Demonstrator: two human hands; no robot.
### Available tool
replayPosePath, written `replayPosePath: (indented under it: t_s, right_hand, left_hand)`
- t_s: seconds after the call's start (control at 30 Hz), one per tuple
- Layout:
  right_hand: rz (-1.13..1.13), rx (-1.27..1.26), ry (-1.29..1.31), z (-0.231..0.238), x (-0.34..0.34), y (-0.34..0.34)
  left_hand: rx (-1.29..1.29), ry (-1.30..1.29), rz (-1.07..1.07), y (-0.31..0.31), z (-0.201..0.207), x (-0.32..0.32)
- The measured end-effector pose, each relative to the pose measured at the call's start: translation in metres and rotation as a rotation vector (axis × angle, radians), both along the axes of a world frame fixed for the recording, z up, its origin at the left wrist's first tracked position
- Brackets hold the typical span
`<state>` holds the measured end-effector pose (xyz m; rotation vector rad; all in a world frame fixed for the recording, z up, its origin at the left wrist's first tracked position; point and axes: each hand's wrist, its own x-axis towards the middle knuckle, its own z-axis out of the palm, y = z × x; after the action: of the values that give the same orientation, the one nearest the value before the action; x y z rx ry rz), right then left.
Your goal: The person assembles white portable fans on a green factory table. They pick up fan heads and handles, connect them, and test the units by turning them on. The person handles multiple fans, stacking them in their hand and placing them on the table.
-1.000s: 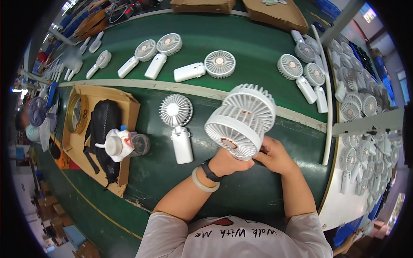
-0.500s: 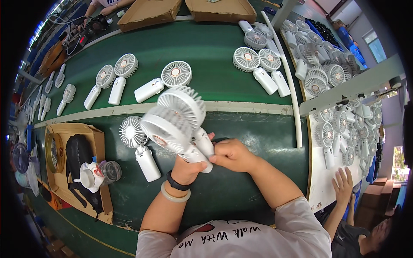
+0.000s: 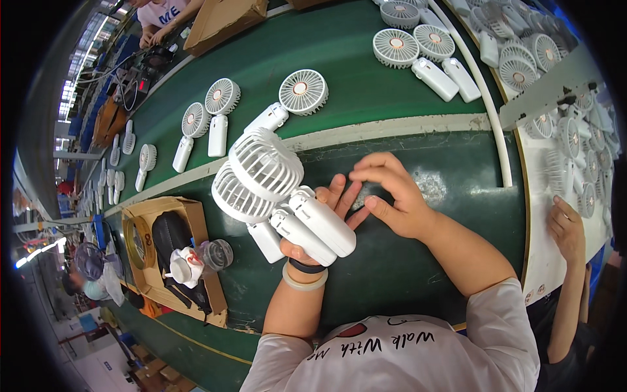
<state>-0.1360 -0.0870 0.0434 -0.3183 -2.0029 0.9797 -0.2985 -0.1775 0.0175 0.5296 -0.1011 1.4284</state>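
My left hand (image 3: 292, 249) is closed around the handles of two white handheld fans, the upper fan (image 3: 266, 163) overlapping the lower fan (image 3: 238, 193). Their slatted heads point away from me, toward the left, and their handles lie side by side across my palm. Just right of them hovers my right hand (image 3: 401, 199), fingers apart and bent, holding nothing. Beneath the held fans, another fan's handle (image 3: 266, 242) rests on the green table; its head is hidden. Beyond the pale strip, a fan (image 3: 304, 91) lies on the green belt, its handle partly covered by the held ones.
An open cardboard box (image 3: 212, 287) at left holds a black case (image 3: 172, 238) and a tape roll (image 3: 136, 242), with a clear jar (image 3: 217, 253) beside it. A white pipe (image 3: 480, 85) borders the right side. Past it, a co-worker's hand (image 3: 567, 228) is near heaped fans (image 3: 575, 140).
My right hand has let go of the held fans and moved off to the right, opening. The fans have turned in my left hand, their grille sides now showing. The whole view has shifted.
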Motion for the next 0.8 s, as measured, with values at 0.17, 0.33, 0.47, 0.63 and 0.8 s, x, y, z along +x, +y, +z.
replayPosePath:
  t_s: [0.17,0.33,0.47,0.63,0.8]
  right_hand:
    - [0.083,0.105,-0.059,0.004,0.0,-0.006]
    - [-0.139,0.186,-0.399,0.009,-0.002,-0.015]
    - [-0.106,0.221,-0.581,0.008,-0.004,-0.013]
    - [-0.216,-0.028,-0.276,0.018,-0.038,0.029]
    - [-0.31,0.24,-0.518,0.008,-0.096,0.066]
  left_hand:
    - [0.011,0.126,0.187,0.002,-0.006,0.006]
    - [-0.251,0.47,0.528,-0.003,0.001,0.021]
    - [-0.335,0.575,0.783,-0.007,-0.007,0.024]
    - [-0.36,0.501,0.873,-0.006,-0.003,0.023]
    - [-0.396,0.469,0.802,-0.004,-0.004,0.021]
